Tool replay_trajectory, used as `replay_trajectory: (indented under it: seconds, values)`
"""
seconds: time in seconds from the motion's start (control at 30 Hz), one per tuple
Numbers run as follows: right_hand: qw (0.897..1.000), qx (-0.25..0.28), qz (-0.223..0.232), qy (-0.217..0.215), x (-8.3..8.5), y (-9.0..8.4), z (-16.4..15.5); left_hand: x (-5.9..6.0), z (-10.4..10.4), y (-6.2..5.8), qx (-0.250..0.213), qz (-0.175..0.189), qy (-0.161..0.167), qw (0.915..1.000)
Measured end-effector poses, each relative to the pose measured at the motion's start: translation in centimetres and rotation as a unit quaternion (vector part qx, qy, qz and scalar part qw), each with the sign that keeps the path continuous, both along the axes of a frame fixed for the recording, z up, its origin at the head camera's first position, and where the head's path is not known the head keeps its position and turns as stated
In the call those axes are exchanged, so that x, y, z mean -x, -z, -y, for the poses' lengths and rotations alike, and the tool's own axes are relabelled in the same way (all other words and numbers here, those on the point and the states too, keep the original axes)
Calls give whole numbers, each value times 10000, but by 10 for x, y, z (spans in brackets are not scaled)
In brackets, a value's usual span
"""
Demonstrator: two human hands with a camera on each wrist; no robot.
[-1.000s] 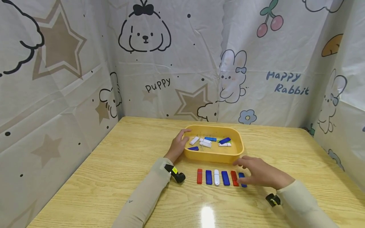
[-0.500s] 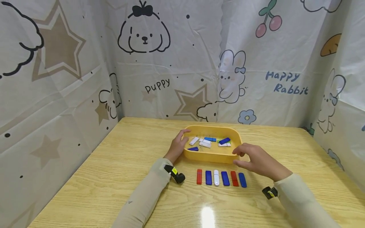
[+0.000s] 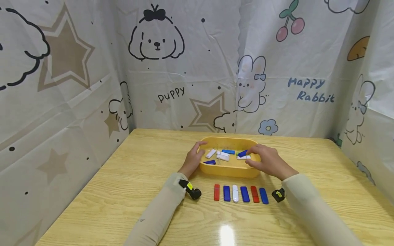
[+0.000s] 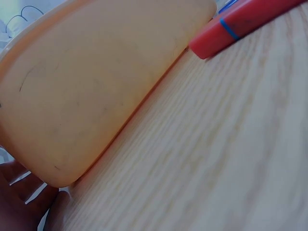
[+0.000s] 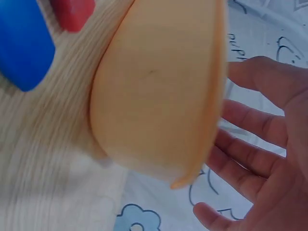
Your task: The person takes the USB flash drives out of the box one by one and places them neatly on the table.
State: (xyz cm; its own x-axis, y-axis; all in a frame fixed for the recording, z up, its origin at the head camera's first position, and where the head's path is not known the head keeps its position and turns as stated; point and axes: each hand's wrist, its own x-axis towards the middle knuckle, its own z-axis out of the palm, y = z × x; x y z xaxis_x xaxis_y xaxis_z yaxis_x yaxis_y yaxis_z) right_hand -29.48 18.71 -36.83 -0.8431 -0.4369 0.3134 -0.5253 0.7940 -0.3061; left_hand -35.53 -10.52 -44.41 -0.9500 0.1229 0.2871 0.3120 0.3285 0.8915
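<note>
A yellow plastic bin (image 3: 229,172) holds several loose USB sticks. My left hand (image 3: 192,159) holds the bin's left end; in the left wrist view its fingers (image 4: 36,192) lie against the end wall. My right hand (image 3: 267,159) reaches over the right rim with thumb and fingers apart. Its fingertips are right at a dark blue USB stick (image 3: 242,153), which lies across a white USB stick (image 3: 243,158). The right wrist view shows the spread fingers (image 5: 255,125) beyond the rim; the blue stick is hidden there.
In front of the bin, a spaced row of USB sticks lies on the wooden table (image 3: 172,218), from a red stick (image 3: 217,192) at left past a white stick (image 3: 235,193) to a blue stick (image 3: 263,195) at right. A printed cloth (image 3: 184,78) hangs behind.
My right hand has moved from the blue stick at the row's right end, up over the rim and into the bin. My left hand stays at the bin's left end.
</note>
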Motion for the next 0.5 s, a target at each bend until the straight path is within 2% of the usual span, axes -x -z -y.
replay_trajectory:
  seconds: [0.13,0.33,0.5]
  values:
    - [9993,-46,261,262,12,3,4,1,0,-1,-18,-3,27,10000]
    - [9973,-221,569,399,27,10,12,1,-1,1,2,-35,-18,10000]
    - [9961,-416,600,492,35,15,19,0,-1,0,22,-139,-87,9999]
